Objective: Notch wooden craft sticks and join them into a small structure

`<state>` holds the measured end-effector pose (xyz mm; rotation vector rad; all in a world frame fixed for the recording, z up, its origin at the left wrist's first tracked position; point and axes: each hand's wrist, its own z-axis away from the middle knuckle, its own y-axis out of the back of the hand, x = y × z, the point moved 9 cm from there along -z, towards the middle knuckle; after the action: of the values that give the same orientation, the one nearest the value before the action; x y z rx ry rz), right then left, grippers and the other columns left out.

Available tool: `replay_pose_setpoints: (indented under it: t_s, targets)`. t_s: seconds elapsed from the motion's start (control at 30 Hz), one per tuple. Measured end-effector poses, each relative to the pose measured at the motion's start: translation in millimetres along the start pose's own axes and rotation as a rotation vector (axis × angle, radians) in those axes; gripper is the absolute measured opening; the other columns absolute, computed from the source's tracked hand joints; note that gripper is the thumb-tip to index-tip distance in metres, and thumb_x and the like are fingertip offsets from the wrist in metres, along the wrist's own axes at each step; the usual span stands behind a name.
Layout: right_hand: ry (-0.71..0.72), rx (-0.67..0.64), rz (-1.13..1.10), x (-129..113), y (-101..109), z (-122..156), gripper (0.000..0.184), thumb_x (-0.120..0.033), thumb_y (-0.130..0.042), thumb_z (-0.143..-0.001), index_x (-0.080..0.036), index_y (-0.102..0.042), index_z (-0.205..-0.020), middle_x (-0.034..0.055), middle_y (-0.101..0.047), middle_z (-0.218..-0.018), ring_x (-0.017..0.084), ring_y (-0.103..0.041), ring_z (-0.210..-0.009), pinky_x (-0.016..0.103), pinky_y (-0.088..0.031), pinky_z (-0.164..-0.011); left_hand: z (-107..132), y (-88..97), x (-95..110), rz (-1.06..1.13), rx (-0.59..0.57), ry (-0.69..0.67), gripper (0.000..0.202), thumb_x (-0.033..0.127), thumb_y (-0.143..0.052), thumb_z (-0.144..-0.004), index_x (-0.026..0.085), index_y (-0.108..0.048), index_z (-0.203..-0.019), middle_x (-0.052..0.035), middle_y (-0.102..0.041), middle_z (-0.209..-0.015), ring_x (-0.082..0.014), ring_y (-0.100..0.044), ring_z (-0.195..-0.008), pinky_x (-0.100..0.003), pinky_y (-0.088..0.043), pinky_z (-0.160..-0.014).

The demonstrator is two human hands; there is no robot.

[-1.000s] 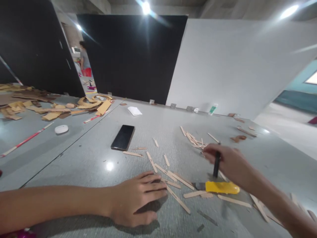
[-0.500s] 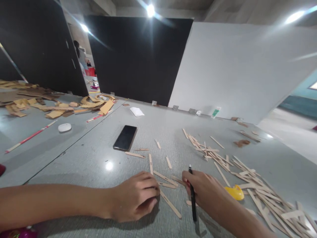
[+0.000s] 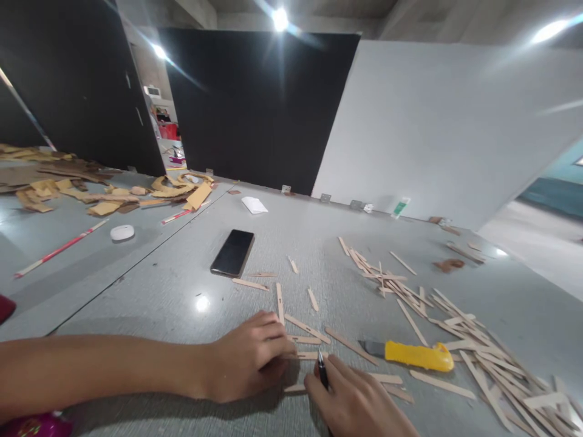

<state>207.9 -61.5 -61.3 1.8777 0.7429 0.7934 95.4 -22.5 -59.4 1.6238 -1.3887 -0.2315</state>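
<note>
My left hand (image 3: 248,359) rests on the grey table (image 3: 173,291), its fingers curled and pressing down on a thin wooden stick (image 3: 306,355). My right hand (image 3: 357,403) comes in from the bottom edge and grips a black pen (image 3: 322,369), its tip pointing at that stick just beside the left fingertips. More wooden sticks (image 3: 304,328) lie flat around both hands. A yellow utility knife (image 3: 412,355) lies on the table to the right of my right hand.
A heap of wooden sticks (image 3: 483,352) covers the table's right side. A black phone (image 3: 232,252) lies face up further back, with a white folded paper (image 3: 254,205) beyond it. Cardboard scraps (image 3: 100,194) and a white case (image 3: 122,232) are on the left table. Black and white panels stand behind.
My right hand has drawn the pen back from the stick pile on the right towards me and brought it beside my left fingers. The yellow knife, covered half a second ago, now shows fully.
</note>
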Motion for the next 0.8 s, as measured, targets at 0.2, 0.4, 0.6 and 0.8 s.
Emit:
replay_pose_setpoints:
  t_s: [0.2,0.4,0.6,0.8]
  targets:
    - [-0.052,-0.022,-0.122,11,-2,5,0.036,0.003,-0.056,-0.058,-0.025,-0.055,-0.081,0.0010,-0.066,-0.071,0.020,-0.061,-0.055,0.032,-0.031,-0.051,0,0.1,-3,0.012,0.005,0.000,0.013,0.015,-0.060,-0.101,0.019,-0.072,-0.097,-0.0052,-0.071,-0.090,-0.0201,-0.060,-0.089,-0.033,-0.049,-0.087]
    - [-0.133,-0.136,-0.195,40,11,-4,0.025,0.001,-0.054,-0.087,-0.023,-0.060,-0.086,0.0028,-0.067,-0.075,0.020,-0.064,-0.056,0.028,-0.036,-0.053,-4,9.8,1,0.022,0.000,0.063,0.008,0.014,-0.060,-0.094,0.018,-0.065,-0.088,-0.0062,-0.066,-0.086,-0.0217,-0.057,-0.086,-0.035,-0.048,-0.083]
    - [-0.336,-0.186,-0.292,80,-8,-6,0.023,-0.010,-0.048,-0.104,-0.022,-0.068,-0.100,0.0061,-0.070,-0.089,0.022,-0.070,-0.071,0.029,-0.045,-0.062,-3,10.4,12,-0.033,-0.052,-0.031,0.037,0.008,-0.055,-0.090,0.016,-0.064,-0.125,-0.0093,-0.077,-0.107,-0.0260,-0.061,-0.098,-0.041,-0.046,-0.093]
    - [-0.391,-0.214,-0.300,81,-14,-7,0.032,-0.002,-0.043,-0.098,-0.022,-0.067,-0.094,0.0039,-0.066,-0.084,0.018,-0.062,-0.064,0.027,-0.040,-0.060,6,11.7,-2,-0.291,0.047,0.012,0.023,0.010,-0.049,-0.095,0.015,-0.071,-0.101,-0.0073,-0.068,-0.078,-0.0243,-0.055,-0.077,-0.041,-0.044,-0.078]
